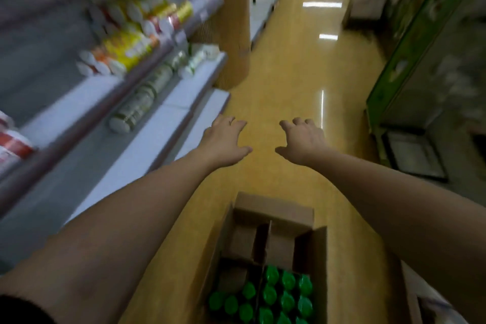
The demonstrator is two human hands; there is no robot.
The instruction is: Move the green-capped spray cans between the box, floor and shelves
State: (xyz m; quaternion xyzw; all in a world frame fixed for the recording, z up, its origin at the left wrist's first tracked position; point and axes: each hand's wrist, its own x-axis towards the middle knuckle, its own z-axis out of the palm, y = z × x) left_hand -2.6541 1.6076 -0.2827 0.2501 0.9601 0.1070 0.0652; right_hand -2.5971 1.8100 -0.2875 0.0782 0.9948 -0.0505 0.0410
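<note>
Both my arms reach forward over a shop aisle. My left hand [223, 139] hovers palm down with fingers loosely spread and holds nothing; it is nearest the edge of the lowest white shelf [184, 102]. My right hand [302, 138] hovers level with it, fingers loosely bent, also empty. Below my arms an open cardboard box [273, 212] stands on the floor, with several green-capped bottles [286, 294] packed in its near part and bare dividers in its far part.
White shelves on the left carry yellow-labelled bottles [128, 47] and pale green-labelled bottles [147, 95], all blurred. A cardboard-coloured pillar [231, 21] stands beyond them. A green-framed cabinet [410, 60] lines the right side. The glossy yellow floor [302, 73] runs ahead.
</note>
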